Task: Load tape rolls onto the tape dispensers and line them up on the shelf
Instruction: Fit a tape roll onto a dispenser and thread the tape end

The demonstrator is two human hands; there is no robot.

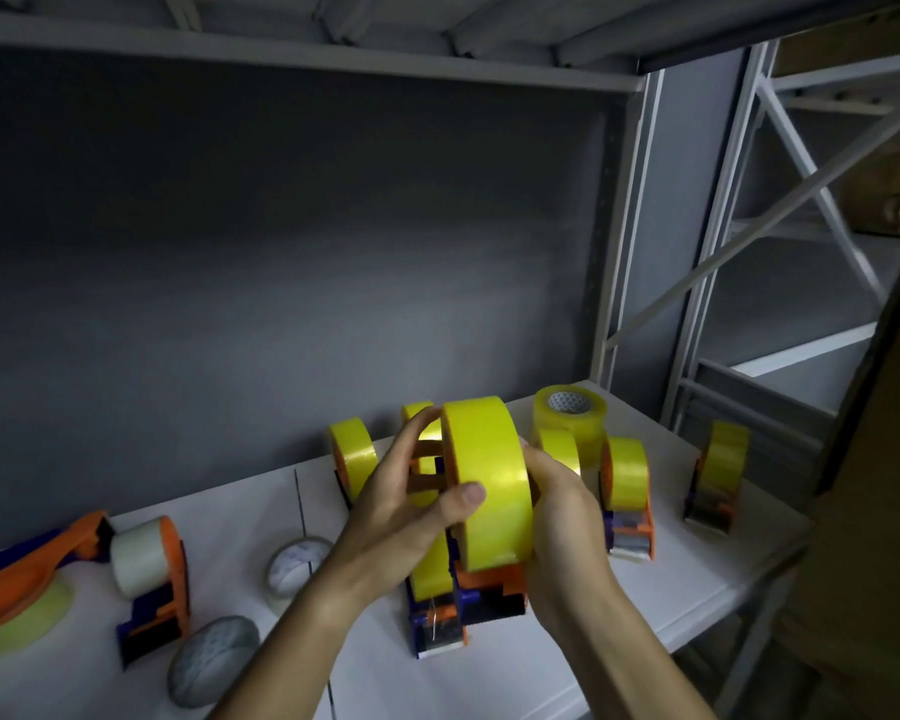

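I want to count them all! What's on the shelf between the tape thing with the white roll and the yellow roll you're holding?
Head view: two loose clear tape rolls lie on the shelf.

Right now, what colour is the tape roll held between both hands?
Yellow: the tape roll, seen in the head view.

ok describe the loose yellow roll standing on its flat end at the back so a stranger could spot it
Follow the white shelf to its back right corner, near the grey upright post. The loose yellow roll stands there on end, core hole facing up. Unlike the yellow rolls around it, it sits in no dispenser.
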